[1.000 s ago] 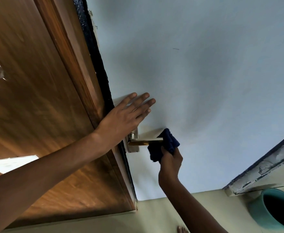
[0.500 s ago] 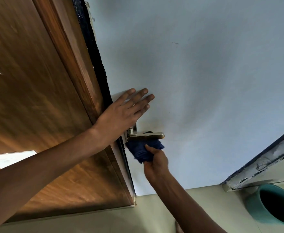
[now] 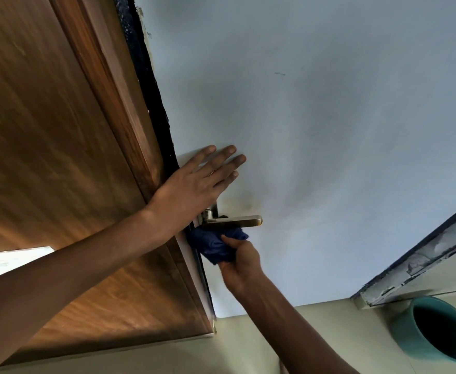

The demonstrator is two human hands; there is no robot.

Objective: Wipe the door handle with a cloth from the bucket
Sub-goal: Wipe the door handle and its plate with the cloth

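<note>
A brass lever door handle (image 3: 235,221) sticks out from the pale blue door (image 3: 315,136). My right hand (image 3: 239,263) grips a dark blue cloth (image 3: 214,245) bunched just under the handle, close to its base and touching its underside. My left hand (image 3: 194,184) lies flat on the door just above the handle, fingers spread and straight, holding nothing. The teal bucket (image 3: 434,330) stands on the floor at the lower right, its inside dark.
A brown wooden door frame (image 3: 67,171) fills the left side, with a black edge strip next to the blue door. A worn white frame piece (image 3: 421,257) runs along the right above the bucket. The floor (image 3: 248,344) below is pale beige.
My right hand has moved the cloth from the handle's outer tip to under the handle near its base, and has stayed there. My left hand stays flat on the door.
</note>
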